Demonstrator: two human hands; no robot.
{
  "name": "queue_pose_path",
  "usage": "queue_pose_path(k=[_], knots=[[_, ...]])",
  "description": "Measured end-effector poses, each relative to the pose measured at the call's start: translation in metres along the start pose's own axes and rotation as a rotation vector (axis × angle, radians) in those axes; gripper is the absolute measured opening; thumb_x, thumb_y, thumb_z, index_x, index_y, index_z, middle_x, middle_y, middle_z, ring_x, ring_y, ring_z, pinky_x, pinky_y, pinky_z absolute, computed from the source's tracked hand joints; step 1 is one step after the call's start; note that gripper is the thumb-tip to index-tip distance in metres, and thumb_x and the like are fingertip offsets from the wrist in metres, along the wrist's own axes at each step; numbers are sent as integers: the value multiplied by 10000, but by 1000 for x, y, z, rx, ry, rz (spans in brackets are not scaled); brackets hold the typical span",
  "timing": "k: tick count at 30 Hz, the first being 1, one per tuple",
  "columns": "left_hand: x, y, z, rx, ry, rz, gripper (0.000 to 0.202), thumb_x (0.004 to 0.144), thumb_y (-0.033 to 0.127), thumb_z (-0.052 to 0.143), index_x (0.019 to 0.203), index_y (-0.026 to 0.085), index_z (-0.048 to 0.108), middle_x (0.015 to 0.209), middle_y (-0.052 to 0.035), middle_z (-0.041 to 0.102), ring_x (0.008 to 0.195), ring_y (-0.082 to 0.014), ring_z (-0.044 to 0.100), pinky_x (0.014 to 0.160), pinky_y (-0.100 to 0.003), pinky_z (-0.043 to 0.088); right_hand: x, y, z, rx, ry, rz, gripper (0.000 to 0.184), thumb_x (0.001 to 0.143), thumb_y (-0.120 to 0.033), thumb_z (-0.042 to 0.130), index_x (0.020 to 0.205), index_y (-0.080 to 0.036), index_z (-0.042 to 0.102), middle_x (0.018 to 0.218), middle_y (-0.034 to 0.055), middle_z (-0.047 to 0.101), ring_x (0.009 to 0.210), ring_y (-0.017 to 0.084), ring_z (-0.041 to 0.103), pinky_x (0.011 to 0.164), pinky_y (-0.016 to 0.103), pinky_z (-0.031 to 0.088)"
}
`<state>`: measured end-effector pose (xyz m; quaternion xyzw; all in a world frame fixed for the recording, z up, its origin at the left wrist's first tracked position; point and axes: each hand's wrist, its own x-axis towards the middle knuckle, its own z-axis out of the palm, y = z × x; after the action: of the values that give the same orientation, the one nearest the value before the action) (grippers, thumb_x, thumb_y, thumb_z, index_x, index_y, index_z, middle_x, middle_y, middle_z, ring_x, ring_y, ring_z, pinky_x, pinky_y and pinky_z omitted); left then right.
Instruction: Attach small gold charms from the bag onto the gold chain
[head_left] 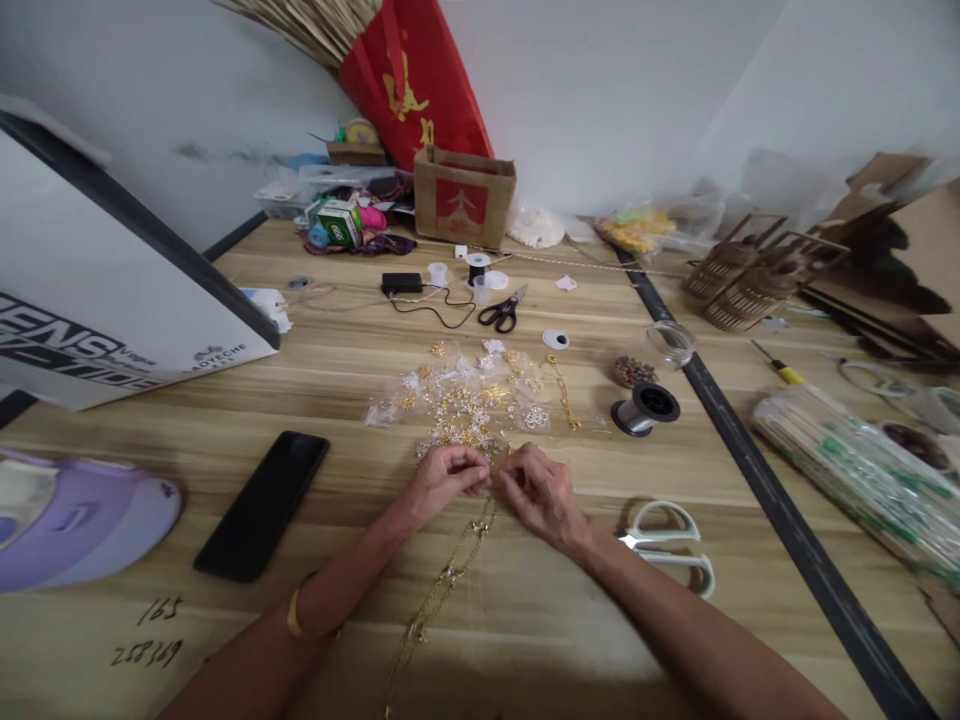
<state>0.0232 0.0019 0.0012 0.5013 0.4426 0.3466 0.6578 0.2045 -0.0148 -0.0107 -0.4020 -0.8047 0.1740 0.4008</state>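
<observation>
My left hand is closed in a pinch at the upper end of a gold chain. The chain has small clear charms along it and trails toward the near table edge. Facing it, my right hand is also closed, thumb and fingertips together; what they pinch is too small to make out. Just beyond both hands lies a heap of clear and gold beads, partly on small plastic bags. A short gold chain piece rests right of the heap.
White-handled scissors lie near my right forearm, a black phone by my left. A wire spool and a bead jar stand at right. Black scissors lie farther back, before a cardboard box. A white box stands left.
</observation>
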Motion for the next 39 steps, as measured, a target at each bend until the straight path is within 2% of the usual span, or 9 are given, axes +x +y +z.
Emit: queue_pose_path(k=[39], knots=[[1, -4, 0, 10, -20, -1, 224, 656, 306, 716, 701, 107, 624, 608, -3, 618, 554, -100, 567, 584, -229, 472, -1, 3, 2, -10, -3, -9, 66, 878, -190, 496, 827, -189, 539, 703, 16, 550, 604, 118, 513, 542, 226, 384]])
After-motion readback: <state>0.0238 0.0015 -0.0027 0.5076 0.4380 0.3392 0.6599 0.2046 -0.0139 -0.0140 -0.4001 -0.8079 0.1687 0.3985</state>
